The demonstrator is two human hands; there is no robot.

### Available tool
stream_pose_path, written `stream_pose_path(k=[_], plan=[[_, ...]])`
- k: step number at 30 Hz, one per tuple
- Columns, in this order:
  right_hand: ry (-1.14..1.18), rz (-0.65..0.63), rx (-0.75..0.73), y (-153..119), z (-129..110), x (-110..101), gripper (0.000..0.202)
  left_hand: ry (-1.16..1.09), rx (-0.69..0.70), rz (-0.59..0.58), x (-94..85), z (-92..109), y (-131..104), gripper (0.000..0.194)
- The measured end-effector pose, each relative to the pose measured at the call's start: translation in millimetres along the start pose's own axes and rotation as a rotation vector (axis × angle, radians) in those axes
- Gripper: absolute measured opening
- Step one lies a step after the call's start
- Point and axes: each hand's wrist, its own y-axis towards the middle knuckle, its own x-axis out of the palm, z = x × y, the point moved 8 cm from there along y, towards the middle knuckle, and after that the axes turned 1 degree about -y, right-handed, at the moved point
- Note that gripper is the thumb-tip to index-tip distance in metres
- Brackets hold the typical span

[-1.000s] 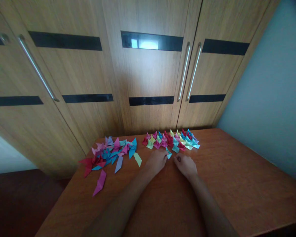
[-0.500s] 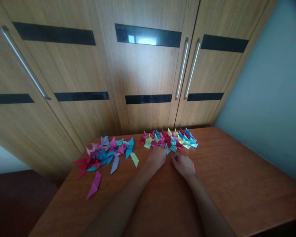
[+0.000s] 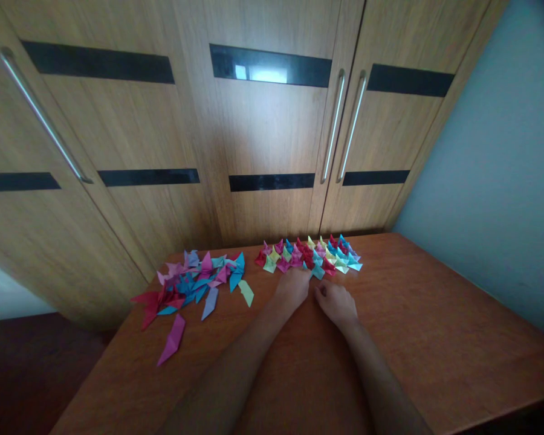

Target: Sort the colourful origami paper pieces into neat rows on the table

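Several small folded paper pieces (image 3: 295,256) in red, pink, yellow, green and blue stand in close rows near the back of the brown table. My left hand (image 3: 294,285) is closed at their front edge, with its fingertips by a light blue piece (image 3: 318,272); what it grips is hidden behind the fingers. Just to the right, my right hand (image 3: 336,301) rests curled on the table, its fingers closed, in front of the rows. A gap separates the two hands. Whether anything is inside the right hand cannot be seen.
On the left of the table (image 3: 412,338) lies a loose pile of flatter folded papers (image 3: 193,284). A magenta piece (image 3: 171,340), a lilac piece (image 3: 210,303) and a pale green piece (image 3: 246,293) lie in front of it. Wooden cabinet doors (image 3: 272,133) rise behind.
My left hand has shifted slightly to the right, closer to my right hand, and covers a blue piece that showed more before. My right hand is nearly unmoved.
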Motion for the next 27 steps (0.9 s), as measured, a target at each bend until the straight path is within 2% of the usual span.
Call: stream_pose_path(k=[9,17,22,25,27], plan=[[0.008,0.010,-0.006,1,1,0,0.026,-0.041,0.020,0.059,-0.3,3,1,0.024],[0.015,0.060,0.054,2,7,-2,0.034,-0.095,0.043,0.133,-14.1,-5,-17,0.020],[0.022,0.100,0.055,1,9,-3,0.034,-0.093,0.026,0.151,-31.9,-26,-47,0.016],[0.038,0.107,0.014,1,5,-1,0.030,-0.078,-0.003,0.153,-45.1,-47,-72,0.015],[0.066,0.112,-0.062,-1,-4,1,0.027,-0.066,-0.040,0.167,-55.4,-65,-89,0.016]])
